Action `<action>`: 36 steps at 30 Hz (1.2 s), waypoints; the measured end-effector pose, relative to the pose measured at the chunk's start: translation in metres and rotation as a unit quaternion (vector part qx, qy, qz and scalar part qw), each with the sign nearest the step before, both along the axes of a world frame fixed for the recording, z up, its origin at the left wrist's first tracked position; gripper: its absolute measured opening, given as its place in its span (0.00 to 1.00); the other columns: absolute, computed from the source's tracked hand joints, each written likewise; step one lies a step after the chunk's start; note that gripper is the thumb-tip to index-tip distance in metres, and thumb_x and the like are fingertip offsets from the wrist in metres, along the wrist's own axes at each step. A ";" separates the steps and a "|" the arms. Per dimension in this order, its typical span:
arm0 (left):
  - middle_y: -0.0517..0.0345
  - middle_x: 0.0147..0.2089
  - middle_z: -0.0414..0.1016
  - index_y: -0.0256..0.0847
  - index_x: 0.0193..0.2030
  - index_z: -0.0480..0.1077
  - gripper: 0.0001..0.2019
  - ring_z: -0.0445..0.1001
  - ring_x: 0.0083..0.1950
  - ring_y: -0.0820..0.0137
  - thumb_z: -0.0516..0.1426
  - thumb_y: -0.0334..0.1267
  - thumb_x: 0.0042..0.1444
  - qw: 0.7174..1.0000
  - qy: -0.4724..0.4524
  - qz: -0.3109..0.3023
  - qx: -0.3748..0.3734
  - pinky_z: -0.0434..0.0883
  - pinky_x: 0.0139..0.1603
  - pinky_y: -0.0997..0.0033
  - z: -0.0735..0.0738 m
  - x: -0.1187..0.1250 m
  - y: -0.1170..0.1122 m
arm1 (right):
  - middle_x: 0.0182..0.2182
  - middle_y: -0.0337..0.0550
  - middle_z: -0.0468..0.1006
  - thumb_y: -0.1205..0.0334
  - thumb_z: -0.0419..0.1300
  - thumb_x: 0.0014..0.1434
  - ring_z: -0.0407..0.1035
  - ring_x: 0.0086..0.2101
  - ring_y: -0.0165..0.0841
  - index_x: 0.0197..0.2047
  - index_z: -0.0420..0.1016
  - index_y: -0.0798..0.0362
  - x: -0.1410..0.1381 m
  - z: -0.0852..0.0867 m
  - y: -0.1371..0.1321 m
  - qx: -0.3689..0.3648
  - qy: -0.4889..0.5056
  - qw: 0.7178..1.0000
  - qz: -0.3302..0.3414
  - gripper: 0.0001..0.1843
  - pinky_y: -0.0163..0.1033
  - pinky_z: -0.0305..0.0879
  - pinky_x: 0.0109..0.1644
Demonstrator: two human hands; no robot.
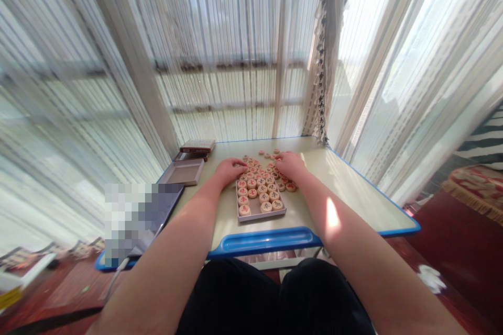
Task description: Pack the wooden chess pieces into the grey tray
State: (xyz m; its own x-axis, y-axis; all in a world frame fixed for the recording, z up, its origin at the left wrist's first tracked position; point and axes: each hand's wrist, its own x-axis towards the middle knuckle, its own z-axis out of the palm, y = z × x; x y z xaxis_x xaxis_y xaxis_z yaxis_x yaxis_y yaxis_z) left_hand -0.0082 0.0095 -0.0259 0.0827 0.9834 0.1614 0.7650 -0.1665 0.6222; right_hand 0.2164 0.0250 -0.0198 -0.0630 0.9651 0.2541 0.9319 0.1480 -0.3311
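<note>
table (346,188) pale, blue-edged, before striped curtains (236,26); left hand (231,171), right hand (291,165) at round pieces (262,189); cannot tell if fingers clamp.

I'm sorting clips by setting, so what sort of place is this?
Likely a room in a home: sheer striped curtains hang across the far side, xiangqi pieces are out, and a fringed, patterned cloth lies at the right.

Read red 馬 on the near-left disc (244,210) of the shallow box (262,215) and red 帥 on the far-left disc (242,183). Found black 馬 on the near-right disc (277,204), with black 卒 on the neighbouring disc (266,207). Found characters on the loose discs (291,187) too small to read surely.
</note>
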 end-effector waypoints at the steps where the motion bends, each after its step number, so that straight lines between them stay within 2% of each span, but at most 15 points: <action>1: 0.61 0.35 0.76 0.47 0.38 0.73 0.15 0.72 0.38 0.70 0.56 0.49 0.44 1.000 0.002 0.004 0.002 0.66 0.37 0.76 0.000 0.000 0.000 | 0.49 0.47 0.69 0.59 0.50 0.54 0.61 0.48 0.40 0.47 0.71 0.47 0.000 -0.001 0.001 -0.001 -0.002 1.000 0.004 0.18 0.45 0.56 0.51; 5: 0.59 0.34 0.76 0.46 0.40 0.73 0.15 0.72 0.37 0.70 0.54 0.48 0.47 1.000 0.008 0.013 0.009 0.66 0.37 0.75 -0.003 -0.002 0.003 | 0.49 0.46 0.69 0.60 0.51 0.54 0.60 0.50 0.38 0.48 0.71 0.47 -0.002 -0.004 0.003 -0.006 -0.008 1.000 0.025 0.19 0.43 0.54 0.53; 10: 0.59 0.43 0.75 0.45 0.38 0.74 0.15 0.71 0.43 0.69 0.55 0.48 0.46 1.000 -0.027 -0.009 0.014 0.65 0.43 0.76 -0.004 -0.002 0.003 | 0.50 0.43 0.70 0.60 0.51 0.54 0.60 0.50 0.37 0.47 0.71 0.45 -0.002 -0.006 0.005 -0.007 -0.015 0.999 0.041 0.18 0.43 0.53 0.53; 14: 0.60 0.39 0.76 0.45 0.40 0.73 0.17 0.72 0.40 0.70 0.56 0.49 0.44 0.998 -0.051 -0.016 -0.028 0.67 0.40 0.76 0.000 -0.001 -0.002 | 0.50 0.43 0.70 0.60 0.51 0.54 0.59 0.51 0.38 0.47 0.71 0.46 -0.002 -0.005 0.004 0.000 -0.016 0.999 0.043 0.18 0.43 0.52 0.54; 18: 0.60 0.40 0.76 0.45 0.40 0.73 0.18 0.72 0.41 0.69 0.57 0.49 0.43 0.999 -0.029 -0.017 -0.016 0.66 0.42 0.76 0.002 -0.001 -0.003 | 0.53 0.43 0.67 0.60 0.50 0.55 0.58 0.52 0.38 0.50 0.70 0.48 -0.001 -0.003 0.001 0.009 -0.015 0.999 0.041 0.19 0.43 0.51 0.55; 23: 0.59 0.41 0.76 0.44 0.40 0.73 0.17 0.71 0.43 0.68 0.58 0.49 0.43 1.000 -0.016 -0.016 -0.019 0.66 0.43 0.76 0.004 -0.001 -0.003 | 0.49 0.43 0.71 0.60 0.50 0.55 0.61 0.49 0.39 0.48 0.72 0.48 -0.001 -0.001 0.000 0.002 -0.019 0.999 0.038 0.18 0.43 0.54 0.53; 32: 0.58 0.35 0.75 0.42 0.41 0.71 0.18 0.72 0.37 0.70 0.59 0.47 0.42 0.999 -0.044 -0.008 -0.016 0.68 0.36 0.76 0.007 0.002 -0.007 | 0.47 0.43 0.73 0.61 0.51 0.54 0.62 0.48 0.39 0.45 0.73 0.47 -0.001 0.000 0.000 -0.004 -0.020 0.999 0.039 0.17 0.43 0.54 0.52; 36: 0.59 0.36 0.75 0.43 0.41 0.71 0.17 0.72 0.38 0.70 0.58 0.45 0.44 0.999 -0.040 -0.009 -0.005 0.68 0.37 0.76 0.007 0.002 -0.007 | 0.45 0.43 0.74 0.62 0.51 0.54 0.63 0.47 0.39 0.43 0.74 0.47 -0.001 0.000 0.000 -0.004 -0.014 0.999 0.039 0.16 0.43 0.55 0.52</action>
State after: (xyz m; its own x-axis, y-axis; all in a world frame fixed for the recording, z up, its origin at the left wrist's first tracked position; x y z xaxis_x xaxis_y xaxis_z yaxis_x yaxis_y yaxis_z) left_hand -0.0065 0.0025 -0.0194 0.0872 0.9836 0.1576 0.7096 -0.1724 0.6832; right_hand 0.2157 0.0246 -0.0199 -0.1454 0.9588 0.2440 0.9266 0.2184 -0.3060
